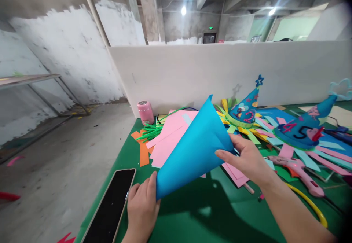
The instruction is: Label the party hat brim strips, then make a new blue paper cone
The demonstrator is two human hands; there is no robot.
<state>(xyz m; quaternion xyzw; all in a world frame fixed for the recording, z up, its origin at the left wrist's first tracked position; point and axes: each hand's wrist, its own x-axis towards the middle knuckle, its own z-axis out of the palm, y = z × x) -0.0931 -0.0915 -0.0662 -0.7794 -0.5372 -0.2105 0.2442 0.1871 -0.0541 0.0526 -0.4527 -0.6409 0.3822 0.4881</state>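
A sheet of blue paper (192,151), rolled into a cone, is held above the table between my two hands. Its narrow end points down to the left, where my left hand (144,204) closes around the tip. My right hand (247,158) pinches the wide end, thumb on the near face and the other fingers partly hidden behind the edge. A corner of the sheet sticks up at the top. Beneath the cone lie pink paper sheets (176,124), partly covered by it. Near my left hand rests a phone (111,206) with a dark screen.
Two decorated blue cone hats (244,109) stand at the back right with paper strips around them. A pink glue gun (298,168) lies right of my right hand. Green pipe cleaners (151,131), orange strips (143,154) and a pink canister (145,112) sit back left. A white partition (192,70) bounds the table.
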